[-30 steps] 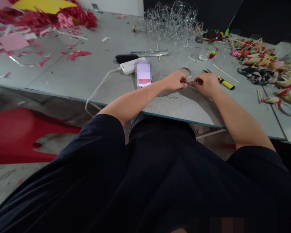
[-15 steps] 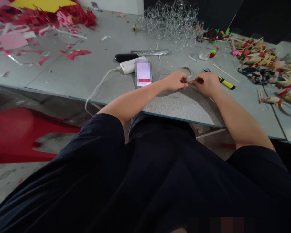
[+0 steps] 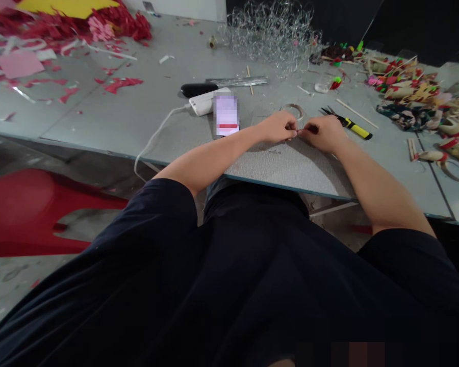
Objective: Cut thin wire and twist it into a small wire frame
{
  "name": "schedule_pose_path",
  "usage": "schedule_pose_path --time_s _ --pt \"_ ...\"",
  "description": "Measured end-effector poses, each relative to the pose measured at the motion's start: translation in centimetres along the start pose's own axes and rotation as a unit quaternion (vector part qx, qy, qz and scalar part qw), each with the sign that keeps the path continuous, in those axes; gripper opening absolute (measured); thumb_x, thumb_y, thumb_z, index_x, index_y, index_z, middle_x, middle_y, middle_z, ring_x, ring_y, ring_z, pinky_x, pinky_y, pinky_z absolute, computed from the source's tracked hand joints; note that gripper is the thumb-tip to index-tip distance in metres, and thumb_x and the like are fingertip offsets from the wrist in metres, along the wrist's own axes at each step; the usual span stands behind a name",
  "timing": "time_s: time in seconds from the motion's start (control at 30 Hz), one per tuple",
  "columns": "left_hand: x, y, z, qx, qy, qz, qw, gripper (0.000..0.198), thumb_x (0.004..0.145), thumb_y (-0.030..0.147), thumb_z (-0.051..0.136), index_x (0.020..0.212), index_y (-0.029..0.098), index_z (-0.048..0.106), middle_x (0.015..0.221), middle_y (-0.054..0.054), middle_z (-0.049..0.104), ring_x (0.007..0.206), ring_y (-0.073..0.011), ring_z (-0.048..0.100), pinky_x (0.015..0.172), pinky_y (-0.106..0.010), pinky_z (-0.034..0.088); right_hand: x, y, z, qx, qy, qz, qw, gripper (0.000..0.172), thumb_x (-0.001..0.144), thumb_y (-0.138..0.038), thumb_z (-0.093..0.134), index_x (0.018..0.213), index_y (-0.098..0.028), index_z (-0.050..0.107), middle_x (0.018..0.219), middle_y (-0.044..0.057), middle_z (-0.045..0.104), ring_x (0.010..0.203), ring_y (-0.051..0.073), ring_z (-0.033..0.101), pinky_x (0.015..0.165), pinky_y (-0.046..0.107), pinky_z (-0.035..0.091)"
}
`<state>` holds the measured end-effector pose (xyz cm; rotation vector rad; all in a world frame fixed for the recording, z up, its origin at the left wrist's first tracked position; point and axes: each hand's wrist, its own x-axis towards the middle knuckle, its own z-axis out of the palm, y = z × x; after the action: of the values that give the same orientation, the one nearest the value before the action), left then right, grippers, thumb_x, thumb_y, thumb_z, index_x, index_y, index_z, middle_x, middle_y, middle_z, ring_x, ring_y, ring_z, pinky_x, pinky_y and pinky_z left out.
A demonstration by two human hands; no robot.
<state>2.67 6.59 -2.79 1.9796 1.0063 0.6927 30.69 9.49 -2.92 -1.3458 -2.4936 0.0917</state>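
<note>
My left hand (image 3: 278, 127) and my right hand (image 3: 322, 132) rest side by side on the grey table (image 3: 110, 122), fingertips meeting in a pinch. Both are closed on something small between them that I cannot make out. Just behind my left hand lies a roll of clear tape (image 3: 292, 110). Yellow-handled pliers (image 3: 349, 124) lie just beyond my right hand.
A phone (image 3: 226, 116) and a white power bank (image 3: 204, 102) with its cable lie left of my hands. A tangle of silver wire (image 3: 271, 35) sits at the back. Red and pink paper scraps (image 3: 61, 30) cover the far left, colourful craft pieces (image 3: 413, 97) the right. A red chair (image 3: 26, 211) stands below left.
My hands stay pinched together in the same place; the right hand has drawn slightly back, uncovering more of the pliers. The view shifted a little.
</note>
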Motion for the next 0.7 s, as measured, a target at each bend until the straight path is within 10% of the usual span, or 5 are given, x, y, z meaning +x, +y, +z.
schedule_pose_path --time_s 0.33,0.7 --pt "-0.1 0.2 -0.1 0.014 -0.006 -0.007 1.0 0.01 0.106 0.017 0.081 0.099 0.023 0.084 0.093 -0.01 0.081 0.083 -0.0219 0.073 0.091 -0.044 0.061 0.1 1.0 0.7 0.036 0.002 -0.007 0.999 0.068 0.119 -0.093 0.072 0.1 -0.03 0.087 0.095 0.013 0.085 0.098 0.038 0.078 0.088 0.054 0.053" --pt "-0.3 0.6 -0.2 0.046 -0.002 0.005 0.999 0.019 0.11 0.019 0.077 0.093 0.024 0.084 0.093 -0.01 0.083 0.085 -0.0231 0.072 0.093 -0.044 0.059 -0.1 0.3 0.3 0.051 -0.022 -0.005 0.998 0.056 0.123 -0.08 0.079 0.099 -0.029 0.084 0.1 0.012 0.089 0.094 0.031 0.071 0.088 0.049 0.053"
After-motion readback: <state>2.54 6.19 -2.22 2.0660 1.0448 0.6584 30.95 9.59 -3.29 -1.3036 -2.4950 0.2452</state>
